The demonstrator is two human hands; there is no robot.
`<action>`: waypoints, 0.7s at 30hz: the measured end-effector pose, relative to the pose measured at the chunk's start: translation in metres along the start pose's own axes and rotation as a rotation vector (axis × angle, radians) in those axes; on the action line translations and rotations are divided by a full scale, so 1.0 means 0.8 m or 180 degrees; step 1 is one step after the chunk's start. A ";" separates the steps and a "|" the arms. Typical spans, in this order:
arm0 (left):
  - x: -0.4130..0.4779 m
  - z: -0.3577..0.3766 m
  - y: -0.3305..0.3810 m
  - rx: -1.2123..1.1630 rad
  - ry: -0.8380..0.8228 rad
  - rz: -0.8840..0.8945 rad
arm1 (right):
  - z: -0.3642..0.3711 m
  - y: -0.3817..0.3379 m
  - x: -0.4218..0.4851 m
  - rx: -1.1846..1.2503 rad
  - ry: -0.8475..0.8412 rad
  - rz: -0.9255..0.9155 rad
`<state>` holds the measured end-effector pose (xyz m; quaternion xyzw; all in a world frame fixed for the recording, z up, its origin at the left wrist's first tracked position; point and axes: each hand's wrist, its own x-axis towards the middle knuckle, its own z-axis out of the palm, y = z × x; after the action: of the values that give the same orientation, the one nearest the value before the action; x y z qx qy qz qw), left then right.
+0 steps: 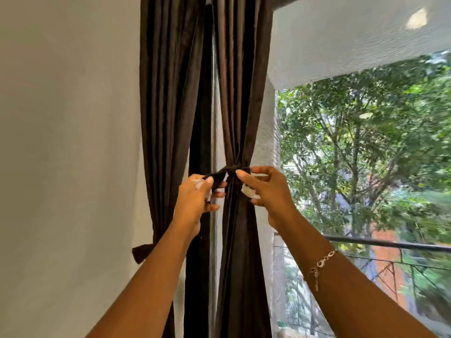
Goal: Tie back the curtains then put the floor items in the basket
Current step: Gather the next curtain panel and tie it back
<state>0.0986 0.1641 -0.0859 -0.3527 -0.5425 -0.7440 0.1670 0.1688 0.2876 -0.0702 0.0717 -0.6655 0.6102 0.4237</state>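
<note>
You are holding both hands up at the right curtain (pixel 240 93), which is hanging gathered just beside the window (pixel 366 147); a dark tie band (pixel 228 170) is cinching it at mid-height. Your left hand (pixel 195 200) is pinching the band's left end between thumb and fingers; your right hand (pixel 268 191) is pinching the right end, fingers curled narrow. A white piece (pixel 249 193) is showing under the right fingers; you cannot tell what it is. The left curtain (pixel 166 93) is hanging against the wall (pixel 61 142), with a loose tie (pixel 141 252) dangling from its outer edge; a bracelet (pixel 322 262) is sitting on your right wrist.
</note>
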 end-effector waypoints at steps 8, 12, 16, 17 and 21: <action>-0.001 0.014 0.006 0.0063 -0.0193 0.0154 | -0.008 -0.002 0.013 -0.1085 0.0291 -0.0350; 0.001 0.017 0.012 0.0360 -0.0018 0.0381 | -0.018 -0.006 0.010 -0.1572 0.0348 -0.0599; 0.001 0.011 0.012 0.1034 0.0299 0.0514 | -0.040 -0.013 0.017 -0.1861 0.0497 -0.0769; 0.002 0.011 0.013 0.1212 0.0387 0.0551 | -0.045 -0.014 0.022 -0.1876 0.0513 -0.0749; -0.006 0.024 0.010 0.1195 0.0701 0.0571 | -0.052 -0.006 0.028 -0.1093 0.0516 -0.0181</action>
<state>0.1135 0.1780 -0.0805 -0.2789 -0.6163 -0.6463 0.3532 0.1776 0.3324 -0.0559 -0.0323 -0.7213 0.4792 0.4991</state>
